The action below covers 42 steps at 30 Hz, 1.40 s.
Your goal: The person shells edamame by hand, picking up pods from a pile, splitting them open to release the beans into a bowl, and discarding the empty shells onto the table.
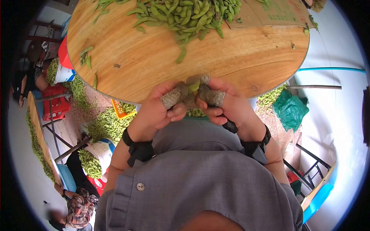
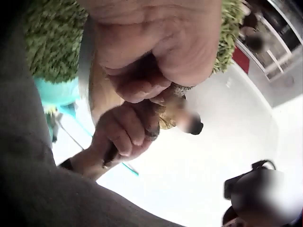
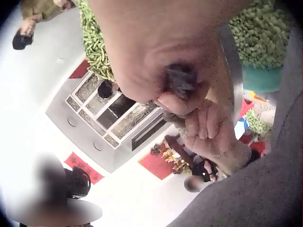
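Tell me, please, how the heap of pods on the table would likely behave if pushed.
The heap of pods would probably spread rather than move as one, being loosely piled. Single pods look long and flattish, so they should slide more than roll on the table.

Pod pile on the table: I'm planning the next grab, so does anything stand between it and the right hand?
Nothing visible blocks the way. Between the right hand and the pile lie only tabletop and a few trailing pods; the cardboard sits right of the pile.
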### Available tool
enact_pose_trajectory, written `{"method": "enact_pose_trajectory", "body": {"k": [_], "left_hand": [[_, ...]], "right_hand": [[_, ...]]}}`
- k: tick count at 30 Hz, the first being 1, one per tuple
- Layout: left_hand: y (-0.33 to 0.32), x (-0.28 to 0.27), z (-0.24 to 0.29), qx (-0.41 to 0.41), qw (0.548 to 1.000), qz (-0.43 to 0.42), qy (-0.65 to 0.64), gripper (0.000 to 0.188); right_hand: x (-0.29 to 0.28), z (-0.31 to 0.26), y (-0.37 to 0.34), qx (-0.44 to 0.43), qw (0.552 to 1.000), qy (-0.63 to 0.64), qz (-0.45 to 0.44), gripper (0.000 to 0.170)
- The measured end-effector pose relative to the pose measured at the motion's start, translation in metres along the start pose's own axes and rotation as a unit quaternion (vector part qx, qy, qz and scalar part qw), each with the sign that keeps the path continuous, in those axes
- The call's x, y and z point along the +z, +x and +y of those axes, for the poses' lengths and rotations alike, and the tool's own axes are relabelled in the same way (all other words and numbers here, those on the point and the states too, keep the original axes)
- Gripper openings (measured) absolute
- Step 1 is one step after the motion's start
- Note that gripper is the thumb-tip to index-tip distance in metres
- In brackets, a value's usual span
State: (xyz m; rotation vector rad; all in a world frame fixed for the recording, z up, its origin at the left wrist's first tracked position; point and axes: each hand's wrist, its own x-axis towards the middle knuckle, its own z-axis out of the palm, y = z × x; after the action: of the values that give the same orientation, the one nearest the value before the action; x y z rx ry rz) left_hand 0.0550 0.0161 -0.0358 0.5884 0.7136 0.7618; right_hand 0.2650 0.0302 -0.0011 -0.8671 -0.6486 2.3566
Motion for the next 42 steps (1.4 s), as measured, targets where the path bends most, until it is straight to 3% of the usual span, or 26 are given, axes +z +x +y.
{"method": "enact_pose_trajectory", "body": {"k": [6,7,8,9,10,11,12,14,15,17,18,20,21,22,23,24,26,27,29,32,36,38,39,41,42], "left_hand": [[0.002,0.008,-0.005,-0.066,0.988,-0.048,-0.132,0.02],[0.0,0.012,-0.004,-0.004,0.994,0.014,0.108,0.017],[-0.001,0.014,-0.001,0.057,0.935,0.075,0.343,0.015],[-0.002,0.016,0.002,0.055,0.934,0.075,0.346,0.015],[-0.004,0.018,0.005,0.163,0.814,0.1,0.548,0.012],[-0.004,0.02,0.008,0.261,0.637,0.115,0.716,0.011],[-0.004,0.021,0.006,0.261,0.635,0.112,0.718,0.011],[-0.001,0.025,-0.004,0.303,0.503,0.164,0.793,0.018],[0.0,0.026,-0.006,0.303,0.502,0.162,0.793,0.018],[0.007,0.026,-0.007,0.324,0.576,0.185,0.727,0.014],[0.009,0.025,-0.008,0.324,0.577,0.182,0.727,0.014],[0.011,0.022,-0.008,0.263,0.746,0.21,0.575,0.014],[0.011,0.021,-0.006,0.264,0.745,0.211,0.575,0.014],[0.011,0.021,-0.003,0.169,0.86,0.197,0.439,0.013],[0.011,0.021,-0.002,0.065,0.94,0.175,0.285,0.012],[0.01,0.022,-0.003,0.065,0.94,0.175,0.285,0.012],[0.01,0.027,-0.007,0.172,0.854,0.2,0.448,0.016],[0.008,0.03,-0.008,0.172,0.855,0.199,0.448,0.016],[0.005,0.036,-0.007,0.269,0.713,0.175,0.624,0.018],[0.002,0.033,-0.007,0.286,0.681,0.141,0.659,0.021],[-0.004,0.025,-0.005,0.29,0.687,0.113,0.657,0.024],[-0.007,0.018,-0.003,0.23,0.7,0.064,0.673,0.022],[-0.009,0.017,-0.002,0.234,0.701,0.068,0.671,0.022],[-0.015,0.015,0.001,0.231,0.694,0.082,0.677,0.02],[-0.02,0.013,0.005,0.233,0.695,0.084,0.674,0.02]], "right_hand": [[-0.003,0.003,-0.003,0.015,0.999,-0.014,0.028,0.017],[-0.005,0.006,-0.001,0.014,0.999,-0.023,0.042,0.017],[-0.006,0.007,0.0,0.013,0.998,-0.031,0.055,0.016],[-0.006,0.008,0.002,0.011,0.998,-0.029,0.054,0.016],[-0.006,0.008,0.005,-0.003,0.993,-0.101,0.062,0.016],[-0.005,0.008,0.006,-0.02,0.983,-0.171,0.07,0.015],[-0.005,0.008,0.007,-0.023,0.983,-0.168,0.07,0.015],[-0.004,0.01,0.007,-0.071,0.963,-0.244,0.084,0.017],[-0.004,0.011,0.007,-0.073,0.963,-0.243,0.086,0.017],[-0.006,0.015,0.007,-0.094,0.958,-0.258,0.085,0.015],[-0.007,0.018,0.006,-0.095,0.958,-0.257,0.088,0.015],[-0.008,0.023,0.006,-0.151,0.932,-0.311,0.11,0.015],[-0.008,0.023,0.005,-0.152,0.932,-0.311,0.109,0.015],[-0.008,0.022,0.004,-0.137,0.944,-0.28,0.106,0.014],[-0.009,0.022,0.003,-0.122,0.956,-0.247,0.103,0.014],[-0.01,0.021,0.004,-0.121,0.956,-0.247,0.104,0.014],[-0.015,0.019,0.008,-0.098,0.958,-0.243,0.113,0.014],[-0.017,0.02,0.01,-0.098,0.958,-0.243,0.114,0.014],[-0.019,0.022,0.014,-0.107,0.959,-0.229,0.131,0.011],[-0.016,0.015,0.013,-0.096,0.943,-0.28,0.151,0.01],[-0.024,0.017,0.015,-0.077,0.917,-0.36,0.154,0.016],[-0.028,0.023,0.016,-0.216,0.823,-0.506,0.143,0.018],[-0.02,0.02,0.012,-0.215,0.82,-0.511,0.14,0.018],[0.0,0.011,0.005,-0.183,0.677,-0.687,0.188,0.02],[0.002,0.007,0.004,-0.182,0.675,-0.691,0.186,0.02]]}}
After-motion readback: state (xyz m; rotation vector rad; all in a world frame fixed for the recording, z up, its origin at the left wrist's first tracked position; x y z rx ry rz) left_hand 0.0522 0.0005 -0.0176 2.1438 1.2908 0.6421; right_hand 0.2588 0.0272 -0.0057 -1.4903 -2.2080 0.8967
